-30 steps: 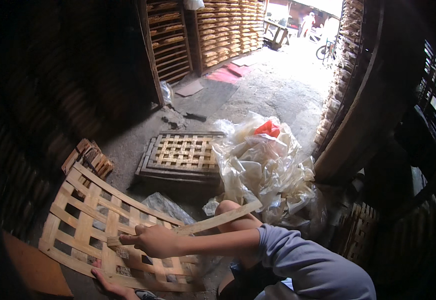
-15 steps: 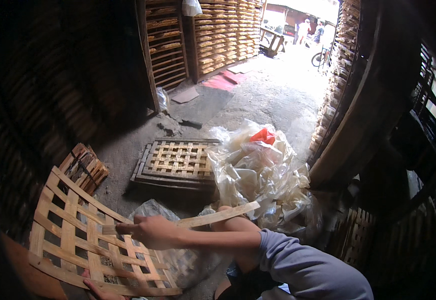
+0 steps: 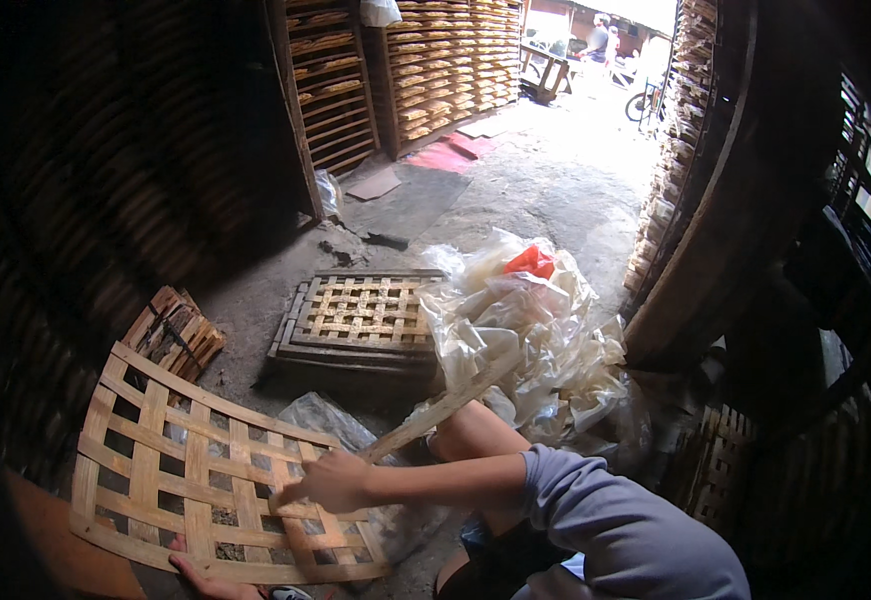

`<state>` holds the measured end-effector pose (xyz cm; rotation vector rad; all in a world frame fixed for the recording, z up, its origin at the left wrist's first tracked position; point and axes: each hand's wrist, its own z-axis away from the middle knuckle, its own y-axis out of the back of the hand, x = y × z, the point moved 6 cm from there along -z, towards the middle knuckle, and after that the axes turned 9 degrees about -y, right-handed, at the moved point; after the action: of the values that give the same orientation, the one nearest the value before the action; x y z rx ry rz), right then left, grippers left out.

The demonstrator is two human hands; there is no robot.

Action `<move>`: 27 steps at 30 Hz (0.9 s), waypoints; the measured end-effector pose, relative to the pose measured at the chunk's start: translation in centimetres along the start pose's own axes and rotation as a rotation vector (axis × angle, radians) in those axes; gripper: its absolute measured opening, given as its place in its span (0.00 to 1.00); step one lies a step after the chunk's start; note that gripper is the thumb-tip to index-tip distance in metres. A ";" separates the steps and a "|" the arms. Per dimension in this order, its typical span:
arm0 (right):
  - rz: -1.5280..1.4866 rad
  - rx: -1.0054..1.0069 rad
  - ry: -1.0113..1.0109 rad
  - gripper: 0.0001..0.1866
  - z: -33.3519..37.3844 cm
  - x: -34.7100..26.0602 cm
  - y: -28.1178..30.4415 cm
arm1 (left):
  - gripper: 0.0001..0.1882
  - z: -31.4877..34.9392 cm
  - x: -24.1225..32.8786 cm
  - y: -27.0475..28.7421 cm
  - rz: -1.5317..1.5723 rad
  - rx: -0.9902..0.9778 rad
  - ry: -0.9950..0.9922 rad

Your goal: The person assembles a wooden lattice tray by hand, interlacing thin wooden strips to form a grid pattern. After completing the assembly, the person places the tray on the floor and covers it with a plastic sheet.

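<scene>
In the head view, slatted racks (image 3: 451,70) stand along the far left edge of the floor (image 3: 556,190), their shelves loaded with rows of flat, pale, rough-edged pieces. Toward the floor's middle lies a low stack of wood-framed trays (image 3: 361,305), the top one an open weave of tan strips. A crumpled heap of translucent whitish plastic (image 3: 521,345) overlaps the stack's right edge, with a glossy red piece (image 3: 531,262) near its top.

At the floor's near left corner, a lattice panel (image 3: 199,462) of flat, pale wooden strips with squarish openings is held up, its long edges bowed. The left hand (image 3: 211,585) grasps its near edge from below. The fingers of the right hand (image 3: 336,482) are clenched around a long, thin wooden slat (image 3: 436,408) slanting across the panel's right part; blur hides whether they touch. Beyond the panel's far left corner lies a bundle of rough, split wood (image 3: 174,332), dark-banded.
</scene>
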<state>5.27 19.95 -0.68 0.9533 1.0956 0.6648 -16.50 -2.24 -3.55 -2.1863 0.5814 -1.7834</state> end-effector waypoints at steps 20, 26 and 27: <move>0.074 0.125 0.182 0.23 0.1 -0.9 0.3 | 0.29 1.7 0.9 -1.8 0.141 0.031 0.040; -0.299 0.242 0.406 0.19 3.1 -6.1 5.8 | 0.27 3.6 2.0 -3.6 -0.233 -0.133 -0.181; -0.343 0.243 0.460 0.19 3.3 -6.8 6.2 | 0.28 3.7 2.5 -4.0 -0.236 -0.209 -0.185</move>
<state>6.11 16.15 8.28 0.8044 1.7345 0.4830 -11.89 -0.01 -0.42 -2.6249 0.5044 -1.6652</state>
